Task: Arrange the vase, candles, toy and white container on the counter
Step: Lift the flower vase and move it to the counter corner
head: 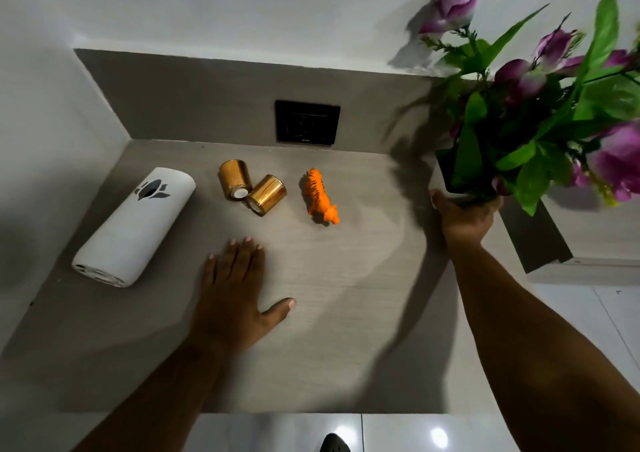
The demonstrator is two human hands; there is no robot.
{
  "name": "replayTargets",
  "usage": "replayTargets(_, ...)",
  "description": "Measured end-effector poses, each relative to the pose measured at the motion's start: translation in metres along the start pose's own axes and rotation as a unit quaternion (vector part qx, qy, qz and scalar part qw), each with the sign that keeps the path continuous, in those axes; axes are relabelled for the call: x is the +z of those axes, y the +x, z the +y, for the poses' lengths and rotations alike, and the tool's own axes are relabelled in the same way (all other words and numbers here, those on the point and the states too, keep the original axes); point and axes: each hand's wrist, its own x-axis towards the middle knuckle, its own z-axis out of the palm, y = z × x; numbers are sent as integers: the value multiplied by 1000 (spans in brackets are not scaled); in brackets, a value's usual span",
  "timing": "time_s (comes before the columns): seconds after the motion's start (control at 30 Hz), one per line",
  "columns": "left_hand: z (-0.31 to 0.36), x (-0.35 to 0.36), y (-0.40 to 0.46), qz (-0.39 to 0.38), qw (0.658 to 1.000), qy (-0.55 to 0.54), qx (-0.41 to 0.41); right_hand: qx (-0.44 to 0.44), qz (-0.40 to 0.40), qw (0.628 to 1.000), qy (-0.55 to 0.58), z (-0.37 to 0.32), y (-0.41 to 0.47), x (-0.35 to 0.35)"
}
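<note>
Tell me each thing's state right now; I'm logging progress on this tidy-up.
Vase: held at its base by the right hand, flowers upright.
White container: lying on its side.
Two gold candles: tipped over, touching each other.
Tiger toy: lying on its side.
Left hand: flat on the counter, empty.

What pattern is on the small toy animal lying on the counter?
Orange plastic tiger toy with thin black stripes, seen clearly in the head view.

Counter [346, 278]: grey wood-grain, as I see it. White container [133, 228] lying on side at left. Two gold candles [235, 179] [266, 194] tipped over, touching, centre. Orange tiger toy [320, 197] on its side just right of them. Left hand [235, 296] flat on surface, fingers spread.
</note>
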Motion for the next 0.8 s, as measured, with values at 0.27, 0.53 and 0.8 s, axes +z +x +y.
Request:
replayTargets(0.27,-3,3,1,-14,1000,2,-8,-29,-8,1000,-10,1,21,9)
replayTargets(0.53,-3,-1,1,-40,999,-10,-13,-29,-25,999,-3,0,23,6)
replayTargets(0.8,3,-15,-2,-60,998,-7,-17,34,-97,995,1,-15,-52,9)
